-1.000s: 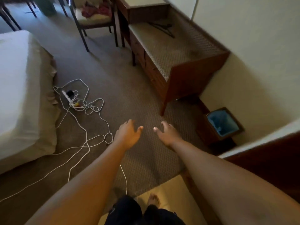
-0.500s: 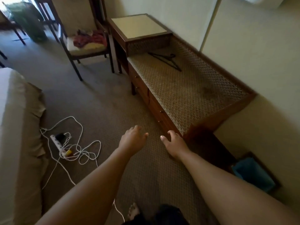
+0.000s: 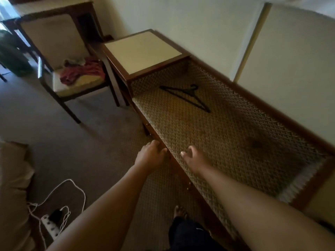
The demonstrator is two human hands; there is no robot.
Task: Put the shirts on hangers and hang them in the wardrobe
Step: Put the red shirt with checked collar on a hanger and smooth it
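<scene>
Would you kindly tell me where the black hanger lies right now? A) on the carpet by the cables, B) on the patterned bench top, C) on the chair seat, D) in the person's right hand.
B: the hanger lies flat on the bench, well beyond both hands, which hold nothing; the chair seat carries only crumpled clothes.

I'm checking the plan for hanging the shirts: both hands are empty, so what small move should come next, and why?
Probably reach the right hand forward to pick up the black hanger lying on the woven bench. Both hands are free, the left hand too, and the clothes on the chair need a hanger first.
</scene>
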